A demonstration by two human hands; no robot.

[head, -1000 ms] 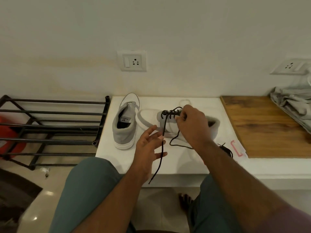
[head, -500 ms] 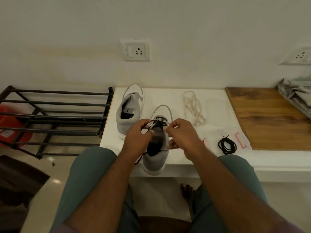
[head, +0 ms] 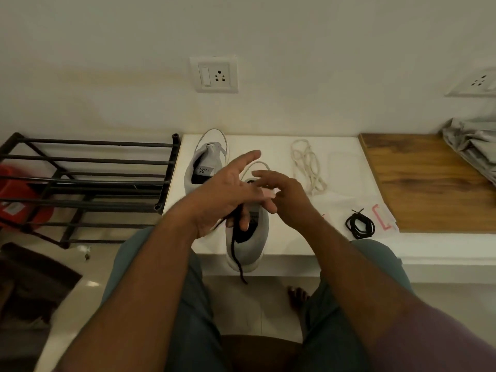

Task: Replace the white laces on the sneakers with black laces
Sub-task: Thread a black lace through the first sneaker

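Domestic interior, probably an entryway or utility corner of a home. A black metal shoe rack (head: 88, 181) stands on a glossy tiled floor (head: 80, 288) beside a low white table (head: 335, 245) set against a plain painted wall, which carries a switch-and-socket plate (head: 214, 74); a second socket plate (head: 475, 83) sits at right. A wooden board (head: 424, 183) bears folded grey cloth (head: 472, 140). Grey sneakers (head: 206, 162) and a dark floor mat (head: 32, 283) are further household items.
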